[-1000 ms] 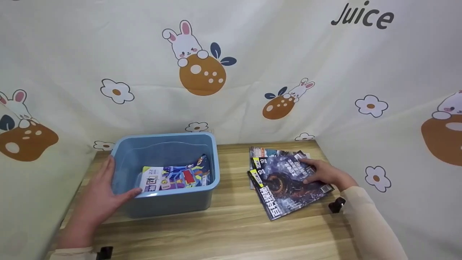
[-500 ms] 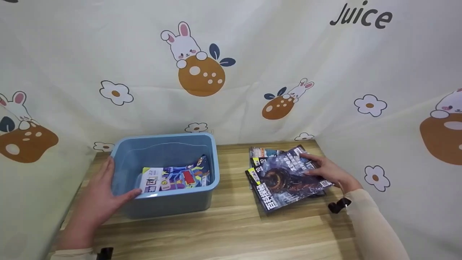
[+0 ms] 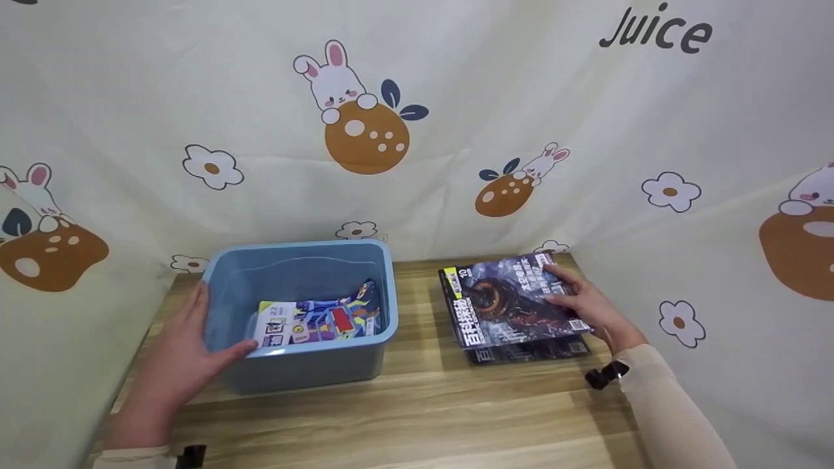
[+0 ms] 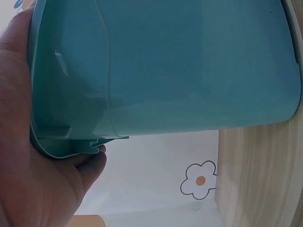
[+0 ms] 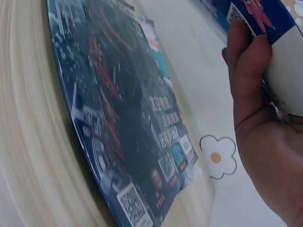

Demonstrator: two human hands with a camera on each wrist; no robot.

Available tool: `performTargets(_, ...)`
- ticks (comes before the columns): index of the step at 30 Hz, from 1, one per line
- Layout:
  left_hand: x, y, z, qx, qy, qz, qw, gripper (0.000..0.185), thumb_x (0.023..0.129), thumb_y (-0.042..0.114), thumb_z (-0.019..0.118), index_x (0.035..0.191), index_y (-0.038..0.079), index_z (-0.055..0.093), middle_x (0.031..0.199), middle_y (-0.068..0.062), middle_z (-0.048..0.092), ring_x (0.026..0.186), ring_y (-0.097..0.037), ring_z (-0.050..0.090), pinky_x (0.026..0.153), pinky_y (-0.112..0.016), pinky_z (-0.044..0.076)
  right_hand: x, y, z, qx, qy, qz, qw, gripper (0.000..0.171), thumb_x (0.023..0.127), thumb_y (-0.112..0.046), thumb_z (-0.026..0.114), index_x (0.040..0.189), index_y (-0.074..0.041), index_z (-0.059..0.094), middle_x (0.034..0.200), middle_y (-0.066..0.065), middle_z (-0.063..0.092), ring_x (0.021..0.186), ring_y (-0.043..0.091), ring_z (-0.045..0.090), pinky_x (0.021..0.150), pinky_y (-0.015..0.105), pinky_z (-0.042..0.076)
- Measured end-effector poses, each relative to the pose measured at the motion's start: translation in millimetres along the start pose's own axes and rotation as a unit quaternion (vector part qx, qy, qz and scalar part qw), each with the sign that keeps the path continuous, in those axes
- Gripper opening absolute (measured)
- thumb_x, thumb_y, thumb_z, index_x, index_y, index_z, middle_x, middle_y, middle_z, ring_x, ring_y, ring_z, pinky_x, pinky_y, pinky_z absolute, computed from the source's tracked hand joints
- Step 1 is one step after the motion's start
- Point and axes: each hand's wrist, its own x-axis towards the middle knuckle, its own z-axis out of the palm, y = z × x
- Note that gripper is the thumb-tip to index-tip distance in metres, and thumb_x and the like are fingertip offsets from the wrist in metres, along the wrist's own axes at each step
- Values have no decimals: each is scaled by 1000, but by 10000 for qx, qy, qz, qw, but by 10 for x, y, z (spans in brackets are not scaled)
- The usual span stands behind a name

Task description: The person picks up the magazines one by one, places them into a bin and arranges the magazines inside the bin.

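A blue plastic bin [image 3: 306,372] stands on the left of the wooden table [image 3: 417,404], with a colourful booklet [image 3: 313,322] lying inside. My left hand [image 3: 186,348] grips the bin's near left corner, thumb along the front rim; in the left wrist view the hand [image 4: 28,156] curls under the bin's [image 4: 189,71] rim lip. My right hand [image 3: 580,303] pinches the right edge of a dark magazine [image 3: 502,299] and holds it raised over the stack of magazines [image 3: 528,352]. The right wrist view shows its fingers [image 5: 246,61] wrapped round the held magazine [image 5: 258,14], above the stack [image 5: 118,118].
A cartoon-print cloth [image 3: 417,130] hangs close behind the table and along both sides. Bare wood lies between the bin and the stack and along the front edge. A black strap clip [image 3: 603,374] sits at my right wrist.
My right hand has lifted the top magazine off the stack and turned it toward the back of the table. The left hand and bin have not moved.
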Motion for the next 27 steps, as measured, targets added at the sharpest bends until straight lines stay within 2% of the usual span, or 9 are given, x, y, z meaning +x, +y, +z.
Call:
performTargets(3, 2, 8, 1, -10, -5, -11, 10000, 139, 91, 76, 77, 175, -1, -2, 180, -34, 2, 160, -65, 14, 116, -89, 21, 3, -45, 39, -198, 202, 55, 9996, 81, 103, -18, 81, 173, -27, 42, 179, 20, 24, 113, 23, 68, 85, 31, 63)
performTargets(6, 8, 9, 5, -3, 6, -6, 10000, 138, 91, 77, 76, 175, -2, -2, 180, -34, 2, 160, -65, 14, 116, -88, 22, 11, -97, 85, -198, 317, 83, 9993, 79, 104, -20, 81, 173, -29, 43, 181, 18, 20, 120, 23, 63, 88, 30, 61)
performTargets(13, 24, 1, -3, -55, 48, 63, 10000, 139, 90, 74, 79, 175, 0, -2, 180, -33, 3, 159, -66, 16, 117, -88, 22, 33, -209, 201, 65, 243, -287, 9993, 78, 106, -10, 76, 174, -19, 40, 177, 20, 24, 112, 18, 67, 84, 28, 63)
performTargets(22, -4, -6, -5, 2, 48, 48, 10000, 139, 90, 76, 78, 175, 0, 0, 180, -32, 3, 160, -65, 15, 117, -88, 22, 23, -317, 311, 83, 458, -313, 9984, 76, 105, -10, 75, 173, -20, 41, 177, 20, 21, 111, 19, 65, 81, 26, 62)
performTargets(27, -8, 2, -11, 59, 85, 34, 9999, 139, 89, 79, 76, 175, 0, 1, 181, -32, 4, 160, -65, 15, 116, -89, 22, 40, -357, 371, 151, 486, -427, 9978, 74, 106, -7, 74, 172, -18, 42, 174, 21, 26, 107, 16, 66, 80, 24, 60)
